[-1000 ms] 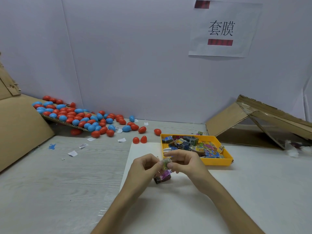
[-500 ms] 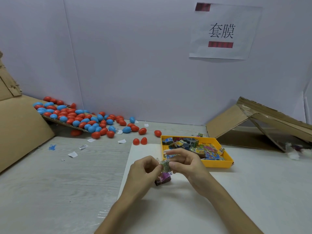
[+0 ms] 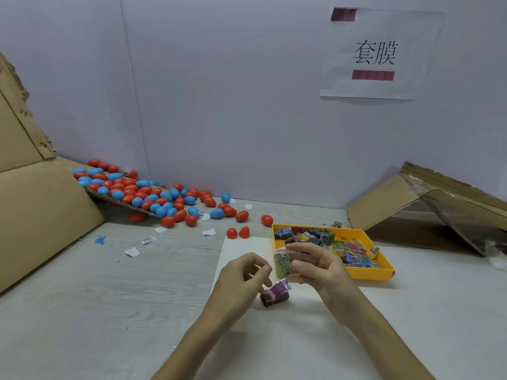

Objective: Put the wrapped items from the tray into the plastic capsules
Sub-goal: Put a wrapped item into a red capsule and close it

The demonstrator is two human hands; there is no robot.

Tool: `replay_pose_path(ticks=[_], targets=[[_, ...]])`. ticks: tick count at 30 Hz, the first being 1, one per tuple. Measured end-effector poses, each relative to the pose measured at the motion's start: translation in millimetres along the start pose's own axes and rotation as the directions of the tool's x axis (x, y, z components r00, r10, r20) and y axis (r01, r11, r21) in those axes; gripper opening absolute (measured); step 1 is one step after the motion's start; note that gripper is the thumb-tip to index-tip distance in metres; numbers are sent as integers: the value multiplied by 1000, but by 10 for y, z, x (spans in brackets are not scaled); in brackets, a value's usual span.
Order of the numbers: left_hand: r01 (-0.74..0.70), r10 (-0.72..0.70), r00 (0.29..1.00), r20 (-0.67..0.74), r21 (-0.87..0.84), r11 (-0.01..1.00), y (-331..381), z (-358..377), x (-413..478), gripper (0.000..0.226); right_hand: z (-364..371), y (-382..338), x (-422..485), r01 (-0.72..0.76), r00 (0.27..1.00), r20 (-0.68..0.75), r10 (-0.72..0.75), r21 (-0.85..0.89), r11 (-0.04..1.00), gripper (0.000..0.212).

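1. Capsules (image 3: 153, 193): red and blue heap at far left, well apart from my hands.
2. Tray (image 3: 370, 274): yellow, full of wrapped packs, just behind my right hand.
3. Right hand (image 3: 318, 267): pinching a green pack (image 3: 282, 266), held up.
4. Left hand (image 3: 241, 275): curled, apart from the right; can't tell if it's gripping anything.
5. Purple pack (image 3: 275, 293): lying on the white sheet (image 3: 247, 248) below both hands.

Left grip (image 3: 241, 272) and right grip (image 3: 315, 267) are bare, on slender bare forearms (image 3: 381, 338)
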State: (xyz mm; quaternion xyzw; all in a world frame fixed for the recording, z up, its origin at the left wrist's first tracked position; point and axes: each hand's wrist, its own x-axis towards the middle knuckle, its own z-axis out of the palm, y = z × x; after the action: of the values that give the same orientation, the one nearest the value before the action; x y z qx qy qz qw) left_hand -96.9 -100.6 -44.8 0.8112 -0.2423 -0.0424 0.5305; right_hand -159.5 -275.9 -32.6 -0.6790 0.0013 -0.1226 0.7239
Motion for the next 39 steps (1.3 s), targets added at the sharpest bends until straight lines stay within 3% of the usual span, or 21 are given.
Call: replay_pose_path(ticks=[2,7,11,14,20,24,29,31,36,39], targets=[[0,6,997,-80,86,996,-97,-94,101,4,-7,-7,0,-3,1000,-4,3,42,999,30],[112,-36,975,-218,345,932,-422,-325,610,40,12,-21,7,-24,1000,18,22,68,997,34],[108,8,975,-222,506,856,-548,-307,1040,55,4,-43,1,-32,999,6,32,8,999,34],[71,56,980,-190,603,795,-556,-219,1271,56,-22,-42,9,-35,999,9,35,5,999,33],[-26,137,982,-127,632,775,-583,-150,1672,45,-63,-42,43,-20,1000,-19,21,69,997,34],[21,76,989,-124,641,768,-542,-206,1984,42,-70,-71,31,-11,1000,-2,11,118,993,33],[39,43,995,-87,764,644,-572,-186,2219,33,-109,-95,55,-2,1000,2,1,108,994,32],[52,66,990,-128,743,667,-605,-115,2209,26,-107,-91,64,3,1000,5,-3,103,995,32],[78,22,984,-177,538,840,-567,-83,2044,19,-71,-94,47,27,1000,9,-28,68,997,40],[49,1,951,-310,152,987,-349,-141,1747,14,-78,-85,42,33,999,2,-34,82,996,32]])
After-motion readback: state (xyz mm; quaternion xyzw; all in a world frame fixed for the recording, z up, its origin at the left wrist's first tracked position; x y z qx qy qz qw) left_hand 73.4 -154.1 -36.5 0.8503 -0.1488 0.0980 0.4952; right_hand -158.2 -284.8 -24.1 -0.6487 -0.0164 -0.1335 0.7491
